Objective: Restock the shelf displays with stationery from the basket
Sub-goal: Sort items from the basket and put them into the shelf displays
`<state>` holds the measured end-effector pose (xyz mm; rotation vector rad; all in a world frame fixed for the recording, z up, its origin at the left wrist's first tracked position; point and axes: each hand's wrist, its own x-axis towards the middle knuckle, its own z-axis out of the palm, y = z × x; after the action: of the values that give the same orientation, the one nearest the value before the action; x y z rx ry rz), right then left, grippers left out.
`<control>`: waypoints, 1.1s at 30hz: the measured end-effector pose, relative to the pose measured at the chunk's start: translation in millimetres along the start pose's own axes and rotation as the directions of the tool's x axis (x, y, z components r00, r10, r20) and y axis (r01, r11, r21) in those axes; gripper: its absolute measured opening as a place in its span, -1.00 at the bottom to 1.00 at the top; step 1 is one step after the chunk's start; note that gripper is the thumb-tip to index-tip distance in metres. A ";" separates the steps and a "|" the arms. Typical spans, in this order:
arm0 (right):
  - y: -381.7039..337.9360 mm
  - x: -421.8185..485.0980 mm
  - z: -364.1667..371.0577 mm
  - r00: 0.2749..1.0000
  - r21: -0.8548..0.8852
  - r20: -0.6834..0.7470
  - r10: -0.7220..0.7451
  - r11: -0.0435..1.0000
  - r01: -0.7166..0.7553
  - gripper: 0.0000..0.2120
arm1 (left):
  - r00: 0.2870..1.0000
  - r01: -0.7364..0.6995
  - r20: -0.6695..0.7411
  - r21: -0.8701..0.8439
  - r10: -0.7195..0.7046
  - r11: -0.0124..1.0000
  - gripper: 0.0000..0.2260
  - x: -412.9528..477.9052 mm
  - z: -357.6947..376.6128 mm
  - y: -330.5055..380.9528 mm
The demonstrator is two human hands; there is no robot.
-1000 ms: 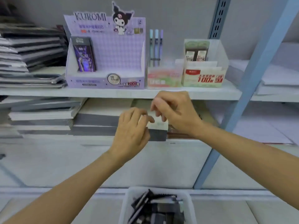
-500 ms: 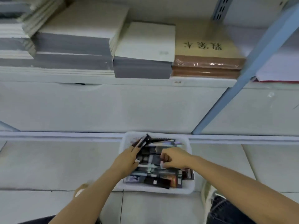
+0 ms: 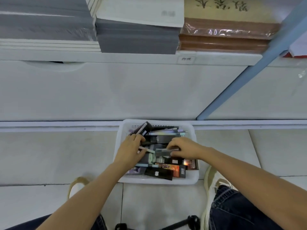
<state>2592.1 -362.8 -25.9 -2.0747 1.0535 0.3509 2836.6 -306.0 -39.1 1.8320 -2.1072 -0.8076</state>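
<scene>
A white plastic basket (image 3: 192, 178) sits on the floor tiles against the shelf base, filled with several dark stationery packs and pastel pens. My right hand (image 3: 184, 148) pinches a grey flat pack (image 3: 163, 152) in the middle of the basket. My left hand (image 3: 130, 150) reaches into the left half, its fingers curled down among the packs beside a pale pen (image 3: 146, 149); what it holds is hidden. A black pack (image 3: 141, 128) leans up at the basket's back left corner.
Above the basket runs the white shelf front (image 3: 116, 90) with grey notebook stacks (image 3: 136, 35) and brown wrapped books (image 3: 224, 39) on the shelf. A blue upright post (image 3: 245, 77) slants at right. My shoes (image 3: 214, 180) and knees flank the basket.
The view dropped from the upper shelf displays to the floor basket. Both hands came down from the shelf edge into the basket, and my right hand took hold of a grey pack.
</scene>
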 end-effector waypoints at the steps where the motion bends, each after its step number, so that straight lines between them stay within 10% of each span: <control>1: -1.4 1.4 -5.5 1.000 0.032 -0.001 -0.019 0.999 0.019 -0.75 | 0.999 -0.048 0.016 -0.071 0.049 0.996 -0.70 1.7 -1.8 3.4; 7: -22.0 10.9 -11.6 0.997 0.246 -0.039 -0.065 0.967 0.072 -0.75 | 0.912 -0.007 0.398 -0.234 0.103 0.972 -0.91 2.0 5.0 26.8; 16: -25.9 12.5 0.3 0.996 0.467 -0.094 -0.005 0.883 0.049 -0.87 | 0.704 0.481 0.711 -0.482 0.006 0.732 -0.74 -12.3 -2.2 10.8; 22: -32.3 23.4 10.0 0.949 0.281 -0.312 0.050 0.959 0.042 -0.82 | 0.828 0.486 0.536 -0.536 -0.167 0.691 -0.88 -11.9 -12.6 -9.2; 27: -46.9 33.8 47.6 0.994 -0.051 -0.101 0.030 0.998 -0.035 -0.52 | 0.892 0.451 0.342 -0.647 -0.294 0.615 -0.70 -6.4 -23.0 -21.3; 33: -44.3 43.7 54.2 0.995 0.172 -0.038 0.093 0.981 -0.085 -0.64 | 0.890 0.455 0.320 -0.672 -0.326 0.584 -0.77 -5.6 -18.9 -24.8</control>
<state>2658.8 -331.4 -63.1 -1.8957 1.1659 0.2490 2868.0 -306.9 -36.1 1.7679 -1.0957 -1.6705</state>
